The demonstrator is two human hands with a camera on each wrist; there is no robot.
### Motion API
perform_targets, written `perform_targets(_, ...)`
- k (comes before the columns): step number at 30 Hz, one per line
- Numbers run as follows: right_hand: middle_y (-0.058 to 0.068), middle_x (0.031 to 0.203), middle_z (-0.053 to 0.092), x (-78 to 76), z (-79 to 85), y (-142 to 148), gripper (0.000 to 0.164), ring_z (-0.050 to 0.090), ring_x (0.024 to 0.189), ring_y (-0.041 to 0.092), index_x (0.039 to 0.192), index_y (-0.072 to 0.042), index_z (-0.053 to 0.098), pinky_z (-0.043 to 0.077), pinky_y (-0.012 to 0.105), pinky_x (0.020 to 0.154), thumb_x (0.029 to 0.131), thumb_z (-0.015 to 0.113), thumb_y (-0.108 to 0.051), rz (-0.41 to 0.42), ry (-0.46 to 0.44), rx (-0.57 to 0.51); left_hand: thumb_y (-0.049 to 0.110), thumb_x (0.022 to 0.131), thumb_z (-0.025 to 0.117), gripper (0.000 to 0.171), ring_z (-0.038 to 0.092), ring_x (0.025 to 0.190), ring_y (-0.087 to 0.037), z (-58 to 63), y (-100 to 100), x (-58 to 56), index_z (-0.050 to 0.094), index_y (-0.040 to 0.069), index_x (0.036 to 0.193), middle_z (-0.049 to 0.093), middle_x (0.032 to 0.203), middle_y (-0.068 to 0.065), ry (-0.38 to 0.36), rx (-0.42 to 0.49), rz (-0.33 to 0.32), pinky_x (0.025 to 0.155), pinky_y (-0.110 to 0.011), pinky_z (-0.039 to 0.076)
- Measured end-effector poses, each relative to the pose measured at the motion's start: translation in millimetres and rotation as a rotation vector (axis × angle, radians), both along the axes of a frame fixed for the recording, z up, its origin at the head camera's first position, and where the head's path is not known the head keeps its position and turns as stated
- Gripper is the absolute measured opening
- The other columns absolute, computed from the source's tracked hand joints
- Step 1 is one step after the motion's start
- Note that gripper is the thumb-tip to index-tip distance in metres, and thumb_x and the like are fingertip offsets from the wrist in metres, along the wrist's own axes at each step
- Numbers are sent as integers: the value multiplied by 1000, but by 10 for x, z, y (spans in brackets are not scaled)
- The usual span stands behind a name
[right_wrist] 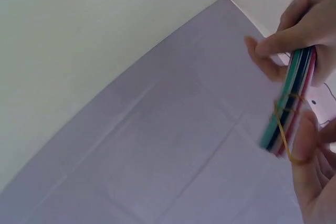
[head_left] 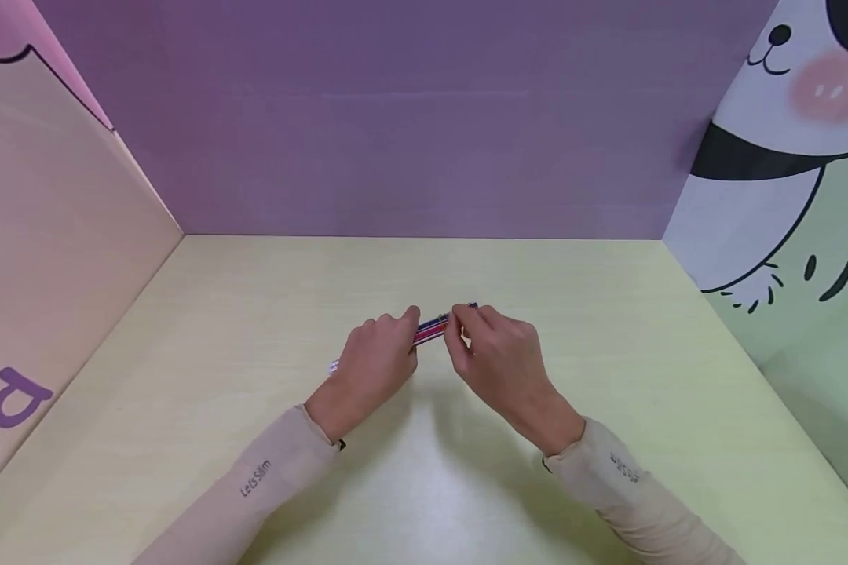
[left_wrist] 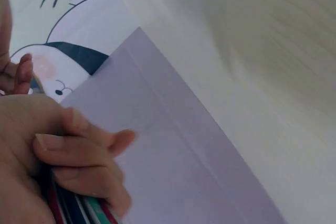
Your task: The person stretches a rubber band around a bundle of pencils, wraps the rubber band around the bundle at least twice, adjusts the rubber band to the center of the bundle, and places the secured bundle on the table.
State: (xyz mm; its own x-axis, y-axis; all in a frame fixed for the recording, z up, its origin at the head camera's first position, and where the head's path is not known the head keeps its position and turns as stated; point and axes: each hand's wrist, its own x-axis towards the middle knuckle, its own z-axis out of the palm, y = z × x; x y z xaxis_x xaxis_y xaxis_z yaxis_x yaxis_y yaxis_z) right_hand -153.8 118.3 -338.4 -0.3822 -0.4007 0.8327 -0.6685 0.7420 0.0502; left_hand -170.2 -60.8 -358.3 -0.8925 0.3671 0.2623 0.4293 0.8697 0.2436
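My left hand grips a bundle of slim pencils, striped in green, navy, red and white. The bundle slants across in front of me above the table, its pale ends poking out behind the left hand. In the right wrist view a yellowish rubber band loops round the pencils close to their far end. It stretches out to the thumb of my right hand, which holds it with bent fingers beside the bundle. In the left wrist view, curled fingers cover most of the pencils.
A pale wooden table lies under both hands. Behind it rises a purple panel. The left panel carries printed letters, and the right panel shows a cartoon animal.
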Motion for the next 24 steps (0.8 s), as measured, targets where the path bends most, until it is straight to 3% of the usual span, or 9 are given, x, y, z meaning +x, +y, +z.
perform_targets(3, 2, 58, 55, -1, 6, -7, 5, 44, 43, 10, 87, 0, 63, 31, 21, 36, 82, 65, 1, 45, 32, -70, -3, 87, 60, 10, 38, 47, -15, 15, -10, -5, 54, 6, 87, 50, 59, -4, -36, -9, 5, 41, -26, 33)
perform_targets(7, 4, 62, 59, -6, 33, 6, 7, 48, 47, 11, 91, 1, 64, 37, 21, 38, 84, 65, 1, 70, -44, -69, -3, 87, 60, 10, 40, 47, -15, 6, -30, -14, 55, 5, 89, 52, 61, -4, -63, -18, 6, 41, -26, 34)
perform_targets(11, 6, 66, 63, -30, 121, 77, 5, 55, 50, 13, 88, 0, 64, 43, 24, 41, 85, 68, 0, 33, -74, -58, -2, 88, 61, 8, 44, 49, -16, 21, -68, -31, 58, 4, 93, 56, 64, -5, -45, -30, 12, 42, -27, 37)
perform_targets(14, 6, 72, 67, -85, 229, 208, 1, 62, 60, 16, 88, -2, 67, 50, 29, 52, 88, 67, -2, 37, -161, -99, -2, 88, 61, 9, 44, 50, -16, 64, -82, -17, 60, 4, 95, 59, 67, -5, -38, -45, -15, 43, -26, 36)
perform_targets(16, 3, 83, 70, -129, 306, 328, 4, 64, 73, 15, 93, -5, 70, 53, 31, 64, 91, 67, -6, 96, -330, -148, -2, 88, 62, 10, 43, 50, -15, 106, -72, 16, 61, 5, 96, 60, 67, -4, -31, -47, -61, 43, -25, 35)
perform_targets(19, -1, 99, 71, -192, 389, 499, 10, 66, 90, 15, 102, -11, 72, 54, 31, 82, 94, 69, -15, 268, -713, -209, 0, 89, 65, 11, 46, 50, -14, 157, -48, 68, 63, 5, 99, 64, 70, -4, 8, -54, -129, 43, -25, 38)
perform_targets(22, 0, 110, 70, -227, 410, 594, 19, 69, 96, 19, 112, -14, 72, 55, 33, 88, 94, 71, -18, 431, -1112, -237, 2, 89, 67, 12, 49, 50, -15, 191, -41, 107, 62, 7, 99, 63, 69, -4, 44, -75, -153, 44, -27, 42)
perform_targets(24, 4, 112, 70, -245, 389, 608, 22, 70, 97, 24, 115, -15, 72, 56, 36, 88, 93, 72, -16, 503, -1281, -245, 3, 89, 68, 13, 49, 50, -15, 199, -41, 122, 61, 8, 99, 62, 68, -4, 62, -95, -156, 45, -28, 43)
